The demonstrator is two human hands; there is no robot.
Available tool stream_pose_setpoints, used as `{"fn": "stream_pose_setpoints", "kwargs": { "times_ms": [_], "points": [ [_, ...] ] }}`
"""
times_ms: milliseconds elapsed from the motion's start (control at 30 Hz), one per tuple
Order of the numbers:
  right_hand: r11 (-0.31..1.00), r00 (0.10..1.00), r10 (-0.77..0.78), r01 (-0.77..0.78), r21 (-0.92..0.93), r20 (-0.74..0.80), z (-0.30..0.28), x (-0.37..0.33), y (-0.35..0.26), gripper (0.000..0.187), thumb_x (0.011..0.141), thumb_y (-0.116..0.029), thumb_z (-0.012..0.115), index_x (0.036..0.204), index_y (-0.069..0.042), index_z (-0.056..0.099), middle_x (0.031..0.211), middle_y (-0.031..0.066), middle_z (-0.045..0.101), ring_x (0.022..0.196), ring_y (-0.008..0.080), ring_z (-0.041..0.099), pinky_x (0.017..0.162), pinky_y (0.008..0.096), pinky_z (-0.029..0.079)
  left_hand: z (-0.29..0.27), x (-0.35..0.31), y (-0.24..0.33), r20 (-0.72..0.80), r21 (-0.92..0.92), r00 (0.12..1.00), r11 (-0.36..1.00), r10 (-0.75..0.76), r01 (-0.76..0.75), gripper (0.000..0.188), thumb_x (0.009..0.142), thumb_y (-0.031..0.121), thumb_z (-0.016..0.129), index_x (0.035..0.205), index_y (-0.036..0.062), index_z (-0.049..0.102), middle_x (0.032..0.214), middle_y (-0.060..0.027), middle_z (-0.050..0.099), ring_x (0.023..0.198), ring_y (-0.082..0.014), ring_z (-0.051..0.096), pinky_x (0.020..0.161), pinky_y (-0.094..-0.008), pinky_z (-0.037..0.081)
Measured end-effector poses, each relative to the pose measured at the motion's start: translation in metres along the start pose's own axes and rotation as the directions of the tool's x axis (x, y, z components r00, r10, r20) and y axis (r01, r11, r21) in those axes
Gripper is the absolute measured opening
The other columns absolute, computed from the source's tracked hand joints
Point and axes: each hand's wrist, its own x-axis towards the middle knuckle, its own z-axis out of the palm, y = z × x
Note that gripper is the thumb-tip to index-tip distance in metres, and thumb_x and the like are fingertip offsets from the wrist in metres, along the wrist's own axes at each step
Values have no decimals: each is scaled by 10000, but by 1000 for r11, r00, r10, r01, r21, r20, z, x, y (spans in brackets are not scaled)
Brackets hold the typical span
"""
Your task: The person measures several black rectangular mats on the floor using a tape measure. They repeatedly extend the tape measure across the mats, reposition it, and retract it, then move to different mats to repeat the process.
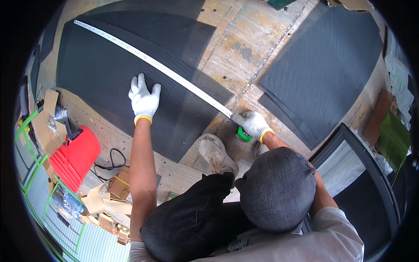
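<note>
A black textured rubber mat [98, 65] lies on the floor in front of me, overlapping another dark sheet [174, 37]. My left hand [145, 99], in a white knit glove with a yellow cuff, rests flat on the mat with its fingers spread. Across the mat, from its far left corner toward my right hand, a white tape blade [168, 71] is stretched out. My right hand [254, 124], gloved the same way, is closed around the tape measure, whose green case [244, 134] shows below the fingers. The right fingertips are by the blade, just past the mat's edge.
More black mats [323, 65] lie stacked at the right on the worn wooden floor [244, 48]. A red plastic bin [78, 155] and cardboard boxes [48, 120] stand at the left beside a green metal frame [30, 153]. At the lower right is a dark-framed panel [345, 168].
</note>
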Motion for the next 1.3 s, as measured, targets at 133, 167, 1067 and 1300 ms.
{"fn": "stream_pose_setpoints", "kwargs": {
  "times_ms": [133, 167, 1067, 1300],
  "points": [
    [1000, 999, 27, -27, 5, 21, 0, -2, -3, 715, 983, -655, 696, 1085, 42, 815, 883, 213, 789, 827, 301, 766, 814, 411, 582, 0, -1, -2, -4, 6, 1000, 1000, -4, 4, 838, 983, 479, 723, 1683, 142, 409, 1757, -191, 328, 1532, -474, 380, 1248, -509, 414],
    [1000, 999, 30, -30, 4, 18, -1, -2, -3, 712, 983, -654, 696, 1089, 40, 816, 887, 214, 790, 830, 300, 767, 817, 410, 583, 0, -1, -2, -9, 0, 1000, 1000, 1, -1, 834, 981, 474, 725, 1681, 144, 415, 1754, -189, 335, 1529, -472, 386, 1248, -509, 416],
    [1000, 1000, 22, -22, 9, 17, -2, -2, -3, 685, 977, -621, 736, 1125, 43, 815, 856, 163, 785, 807, 237, 753, 793, 380, 583, 3, 0, -6, -27, 25, 999, 999, 30, -29, 835, 986, 487, 719, 1680, 138, 413, 1751, -193, 342, 1511, -479, 410, 1240, -512, 420],
    [999, 998, 51, -51, -11, 31, -1, 2, -2, 669, 984, -616, 730, 1133, 30, 819, 868, 152, 792, 804, 227, 752, 797, 373, 583, 3, 0, -7, -22, 9, 999, 1000, 27, -26, 830, 988, 487, 716, 1678, 137, 416, 1753, -195, 338, 1513, -481, 406, 1241, -513, 416]
  ]
}}
